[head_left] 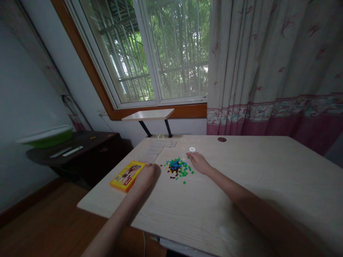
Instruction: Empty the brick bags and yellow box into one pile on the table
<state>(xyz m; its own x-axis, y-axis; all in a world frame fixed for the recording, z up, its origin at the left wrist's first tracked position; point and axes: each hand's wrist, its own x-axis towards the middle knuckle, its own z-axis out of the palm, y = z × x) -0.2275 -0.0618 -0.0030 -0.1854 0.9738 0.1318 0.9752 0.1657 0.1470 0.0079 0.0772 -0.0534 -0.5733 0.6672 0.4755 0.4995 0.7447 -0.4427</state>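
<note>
we see the pile of small bricks [178,167] on the table [241,185]; just left of the pile our left hand [146,175] rests loosely curled, holding nothing, beside the yellow box [125,175]; just right, our right hand [198,162] lies flat, empty.

bare desk [268,178] right of the brick pile [178,167], broad open passage, yellow box [125,175] blocking left of pile, paper sheets [157,150] behind it

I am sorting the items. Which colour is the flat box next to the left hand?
Yellow, with a red strip: the flat box, in the head view.
</note>
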